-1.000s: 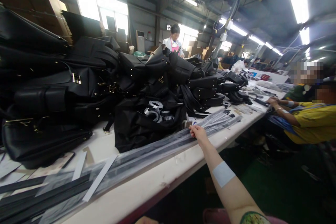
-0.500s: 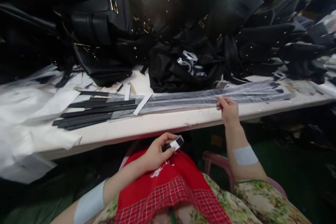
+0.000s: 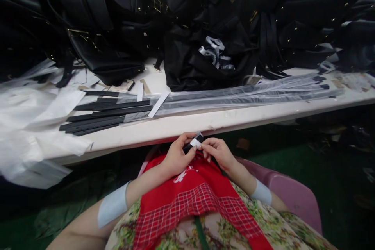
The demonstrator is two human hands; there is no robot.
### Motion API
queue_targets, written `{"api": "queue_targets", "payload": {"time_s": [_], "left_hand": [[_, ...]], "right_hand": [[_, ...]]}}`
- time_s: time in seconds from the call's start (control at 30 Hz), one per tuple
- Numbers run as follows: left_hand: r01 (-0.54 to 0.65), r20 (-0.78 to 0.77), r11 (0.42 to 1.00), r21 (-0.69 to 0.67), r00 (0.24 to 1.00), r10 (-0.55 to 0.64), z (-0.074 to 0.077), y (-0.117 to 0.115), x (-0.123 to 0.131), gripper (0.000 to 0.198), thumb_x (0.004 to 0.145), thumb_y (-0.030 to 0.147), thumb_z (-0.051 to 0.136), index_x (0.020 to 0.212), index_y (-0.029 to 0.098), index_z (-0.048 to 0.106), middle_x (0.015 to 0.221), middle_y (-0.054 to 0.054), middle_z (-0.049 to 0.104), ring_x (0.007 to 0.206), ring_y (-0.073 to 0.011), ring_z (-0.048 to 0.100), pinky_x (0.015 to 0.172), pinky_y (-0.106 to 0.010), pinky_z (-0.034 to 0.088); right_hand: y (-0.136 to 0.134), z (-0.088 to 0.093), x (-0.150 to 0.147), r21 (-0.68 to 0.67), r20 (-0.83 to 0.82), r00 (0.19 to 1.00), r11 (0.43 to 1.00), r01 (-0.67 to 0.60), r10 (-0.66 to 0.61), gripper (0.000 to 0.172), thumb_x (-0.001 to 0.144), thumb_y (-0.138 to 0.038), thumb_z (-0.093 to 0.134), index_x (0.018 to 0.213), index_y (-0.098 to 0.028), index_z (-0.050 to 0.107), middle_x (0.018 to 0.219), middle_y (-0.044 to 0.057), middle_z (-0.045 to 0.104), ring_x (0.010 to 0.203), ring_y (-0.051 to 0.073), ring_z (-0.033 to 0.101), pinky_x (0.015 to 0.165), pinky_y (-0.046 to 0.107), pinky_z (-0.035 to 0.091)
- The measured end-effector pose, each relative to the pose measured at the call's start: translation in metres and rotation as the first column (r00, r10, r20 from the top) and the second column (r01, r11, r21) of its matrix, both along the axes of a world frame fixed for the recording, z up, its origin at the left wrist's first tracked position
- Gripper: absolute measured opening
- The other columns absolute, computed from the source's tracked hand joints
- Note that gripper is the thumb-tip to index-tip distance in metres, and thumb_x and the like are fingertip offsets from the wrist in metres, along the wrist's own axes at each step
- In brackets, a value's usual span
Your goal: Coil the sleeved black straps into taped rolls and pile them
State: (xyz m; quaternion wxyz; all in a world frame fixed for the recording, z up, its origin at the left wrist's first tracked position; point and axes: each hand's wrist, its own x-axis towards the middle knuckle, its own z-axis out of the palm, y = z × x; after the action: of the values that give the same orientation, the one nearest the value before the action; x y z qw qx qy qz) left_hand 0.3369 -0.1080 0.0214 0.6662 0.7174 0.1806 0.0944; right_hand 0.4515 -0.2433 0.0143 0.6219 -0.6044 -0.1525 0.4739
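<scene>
My left hand [image 3: 178,155] is closed around a rolled black strap [image 3: 200,137] just in front of the table edge, over the red apron. Clear plastic shows at the roll's far end, and a white paper band [image 3: 195,143] wraps its middle. My right hand [image 3: 218,152] meets it from the right, thumb and forefinger pinched at the end of the white band. Anything smaller between those fingertips is too small to make out. On the table beyond lie several long black straps [image 3: 117,110], partly inside clear plastic sleeves [image 3: 219,101]. A loose white paper strip [image 3: 158,104] lies across them.
Black bags [image 3: 96,39] with gold buckles are heaped along the back of the white table [image 3: 140,134]. Several banded rolls [image 3: 215,52] rest on black material [image 3: 181,62]. White plastic sheeting [image 3: 35,125] covers the left end. A pink chair [image 3: 290,187] is behind my right arm.
My right hand has come from over the plastic-sleeved straps down and left to the roll in my left hand. The left hand keeps its hold, and the view has tilted down slightly.
</scene>
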Motion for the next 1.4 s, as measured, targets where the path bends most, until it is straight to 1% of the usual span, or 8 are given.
{"api": "queue_targets", "payload": {"time_s": [0.37, 0.57, 0.7, 0.8, 0.9, 1.07, 1.2, 1.4], "left_hand": [[-0.027, 0.032, 0.998, 0.064, 0.999, 0.025, -0.006, -0.001, 0.0, 0.032, 0.085, 0.018, 0.058, 0.117, 0.016, 0.054, 0.113, -0.011, 0.069, 0.104, -0.0207, 0.067, 0.095, -0.035, 0.05], [-0.021, 0.036, 0.998, 0.055, 0.999, 0.019, -0.008, -0.001, -0.001, 0.033, 0.085, 0.018, 0.058, 0.118, 0.017, 0.054, 0.113, -0.011, 0.069, 0.103, -0.0207, 0.067, 0.094, -0.036, 0.051], [-0.066, 0.038, 0.996, 0.061, 0.997, 0.063, -0.007, -0.001, -0.002, 0.028, 0.083, 0.021, 0.061, 0.111, 0.017, 0.058, 0.11, -0.01, 0.069, 0.101, -0.0207, 0.067, 0.092, -0.034, 0.051], [-0.176, -0.017, 0.982, 0.062, 0.984, 0.177, -0.008, 0.0, -0.002, 0.023, 0.086, 0.029, 0.061, 0.104, 0.016, 0.063, 0.1, -0.008, 0.072, 0.09, -0.02, 0.068, 0.085, -0.033, 0.053], [-0.228, -0.017, 0.962, 0.153, 0.972, 0.233, -0.008, 0.003, -0.003, 0.021, 0.089, 0.032, 0.058, 0.099, 0.016, 0.067, 0.094, -0.007, 0.073, 0.086, -0.0201, 0.067, 0.083, -0.034, 0.052], [-0.239, 0.132, 0.874, 0.424, 0.97, 0.202, 0.004, 0.002, -0.008, 0.016, 0.09, 0.023, 0.055, 0.098, 0.018, 0.067, 0.091, -0.007, 0.071, 0.086, -0.0188, 0.065, 0.081, -0.033, 0.053], [-0.273, 0.253, 0.769, 0.578, 0.956, 0.149, 0.013, -0.004, -0.011, 0.019, 0.087, 0.017, 0.056, 0.103, 0.02, 0.065, 0.094, -0.008, 0.071, 0.089, -0.0193, 0.066, 0.082, -0.033, 0.055], [-0.341, 0.349, 0.64, 0.689, 0.93, 0.119, -0.008, 0.006, -0.01, 0.025, 0.085, 0.018, 0.056, 0.108, 0.021, 0.065, 0.099, -0.01, 0.073, 0.092, -0.0213, 0.07, 0.081, -0.033, 0.06]], "right_hand": [[0.002, -0.011, -0.005, -0.007, -0.145, 0.989, 1.0, -0.006, 0.005, 0.036, 0.072, -0.047, 0.076, 0.065, -0.013, 0.066, 0.044, -0.003, 0.054, 0.034, 0.004, 0.04, 0.034, 0.016, 0.028], [0.001, -0.016, -0.01, -0.037, -0.09, 0.996, 0.999, 0.024, -0.027, 0.04, 0.072, -0.051, 0.075, 0.065, -0.013, 0.065, 0.043, -0.004, 0.054, 0.032, 0.004, 0.039, 0.034, 0.016, 0.026], [0.0, -0.018, -0.012, -0.042, -0.025, 0.999, 0.999, -0.035, 0.034, 0.041, 0.076, -0.053, 0.071, 0.066, -0.013, 0.064, 0.048, -0.003, 0.057, 0.034, 0.005, 0.044, 0.036, 0.016, 0.03], [0.002, -0.016, -0.013, 0.0, -0.069, 0.992, 0.994, -0.105, 0.105, 0.038, 0.077, -0.051, 0.071, 0.079, -0.013, 0.068, 0.06, -0.001, 0.065, 0.044, 0.006, 0.054, 0.045, 0.017, 0.041], [0.006, -0.015, -0.014, 0.03, -0.107, 0.986, 0.991, -0.127, 0.13, 0.04, 0.075, -0.051, 0.072, 0.089, -0.014, 0.07, 0.068, 0.001, 0.067, 0.052, 0.008, 0.059, 0.055, 0.02, 0.047], [0.015, -0.011, -0.02, 0.006, -0.07, 0.991, 0.994, -0.113, 0.113, 0.045, 0.073, -0.057, 0.071, 0.069, -0.013, 0.065, 0.06, 0.002, 0.063, 0.051, 0.011, 0.056, 0.053, 0.023, 0.046], [0.02, -0.01, -0.026, 0.032, -0.005, 0.999, 0.999, -0.044, 0.044, 0.047, 0.071, -0.06, 0.072, 0.071, -0.013, 0.066, 0.06, 0.001, 0.06, 0.052, 0.012, 0.051, 0.053, 0.024, 0.044], [0.03, -0.028, -0.029, 0.053, 0.032, 0.996, 0.995, -0.086, 0.084, 0.056, 0.069, -0.068, 0.069, 0.083, -0.013, 0.072, 0.067, 0.005, 0.062, 0.061, 0.017, 0.055, 0.059, 0.027, 0.047]]}}
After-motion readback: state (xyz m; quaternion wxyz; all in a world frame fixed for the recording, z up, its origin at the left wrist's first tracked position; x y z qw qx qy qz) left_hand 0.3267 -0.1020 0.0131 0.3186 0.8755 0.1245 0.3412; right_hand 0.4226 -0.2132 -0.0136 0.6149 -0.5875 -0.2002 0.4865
